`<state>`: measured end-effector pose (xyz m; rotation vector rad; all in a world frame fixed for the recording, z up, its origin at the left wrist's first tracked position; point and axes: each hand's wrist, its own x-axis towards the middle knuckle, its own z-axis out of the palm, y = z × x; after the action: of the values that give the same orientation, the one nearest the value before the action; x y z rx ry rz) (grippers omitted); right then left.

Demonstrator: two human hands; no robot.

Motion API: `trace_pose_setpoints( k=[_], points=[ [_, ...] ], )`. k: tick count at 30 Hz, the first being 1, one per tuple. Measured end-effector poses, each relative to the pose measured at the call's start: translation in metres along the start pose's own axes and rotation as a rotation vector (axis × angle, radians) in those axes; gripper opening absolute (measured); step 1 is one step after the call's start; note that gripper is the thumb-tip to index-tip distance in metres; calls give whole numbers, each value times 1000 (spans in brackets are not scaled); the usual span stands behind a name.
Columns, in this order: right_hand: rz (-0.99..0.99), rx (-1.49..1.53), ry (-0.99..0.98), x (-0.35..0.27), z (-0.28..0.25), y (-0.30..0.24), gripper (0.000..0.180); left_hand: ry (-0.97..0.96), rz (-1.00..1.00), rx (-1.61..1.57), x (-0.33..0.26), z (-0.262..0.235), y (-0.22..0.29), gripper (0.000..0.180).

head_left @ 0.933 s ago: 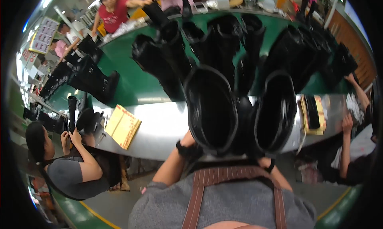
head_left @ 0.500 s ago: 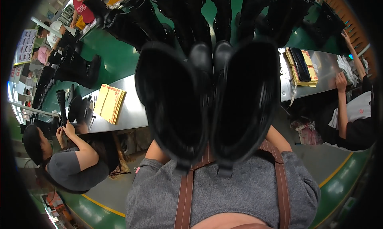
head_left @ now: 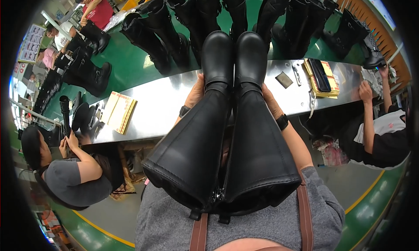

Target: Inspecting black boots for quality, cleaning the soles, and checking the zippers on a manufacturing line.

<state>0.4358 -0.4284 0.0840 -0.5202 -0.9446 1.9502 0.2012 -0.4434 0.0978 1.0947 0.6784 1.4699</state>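
Note:
A pair of tall black boots lies side by side before me, toes pointing away and wide shaft openings toward my chest. My left hand point(head_left: 196, 92) is closed on the outer side of the left black boot point(head_left: 190, 141), near its ankle strap. On the other side, my right hand point(head_left: 271, 102) grips the right black boot point(head_left: 263, 141) at about the same height. Most of the fingers are hidden behind the boots. Zipper parts show between the two shafts, near their open ends.
A metal-topped bench edge point(head_left: 150, 107) runs beneath the boots. Several black boots point(head_left: 161, 37) stand on the green surface beyond. Yellow paper stacks point(head_left: 118, 112) lie left and right, the right one under a phone point(head_left: 320, 75). Co-workers sit at both sides.
The boots have tipped from openings facing up to lying with toes away and shafts toward me. Both hands have come into view beside the ankles. At right, a co-worker's hand now meets a boot.

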Motion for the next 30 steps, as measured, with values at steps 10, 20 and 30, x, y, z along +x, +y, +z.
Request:
trace_pose_setpoints(
  k=[10, 20, 30],
  points=[
    [137, 321, -149, -9, 0, -21, 54, -333, -469, -734, -11, -10, 17, 57],
    [-38, 540, -35, -32, 22, -28, 59, 7, -256, -717, -32, 15, 14, 67],
    [-93, 379, 225, -29, 32, -27, 54, 125, -229, -654, -35, 17, 15, 57]
  ],
)
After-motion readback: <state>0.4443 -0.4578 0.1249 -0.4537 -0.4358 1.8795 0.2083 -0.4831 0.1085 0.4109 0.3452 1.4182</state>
